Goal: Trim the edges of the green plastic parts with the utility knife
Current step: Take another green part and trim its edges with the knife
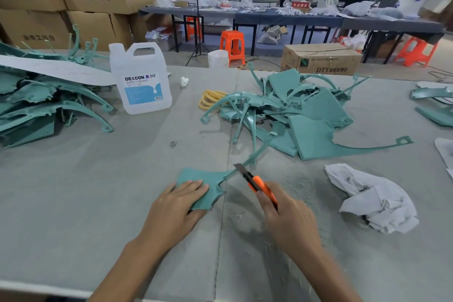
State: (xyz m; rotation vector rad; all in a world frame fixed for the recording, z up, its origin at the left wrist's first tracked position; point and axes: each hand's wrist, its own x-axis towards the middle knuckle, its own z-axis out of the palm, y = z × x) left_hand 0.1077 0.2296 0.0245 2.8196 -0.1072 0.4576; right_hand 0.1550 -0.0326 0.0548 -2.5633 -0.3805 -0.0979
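A green plastic part lies flat on the grey table in front of me, its thin arm reaching up and right. My left hand presses down on its flat panel with straight fingers. My right hand grips an orange utility knife. The knife's blade is out and its tip sits at the part's thin arm. A heap of green parts lies behind on the right and another heap on the left.
A white DEXCON jug stands at the back left, yellow rubber bands beside the right heap, a crumpled white cloth on the right. Plastic shavings lie near my right hand. A small ring lies mid-table. Cardboard boxes and people stand beyond.
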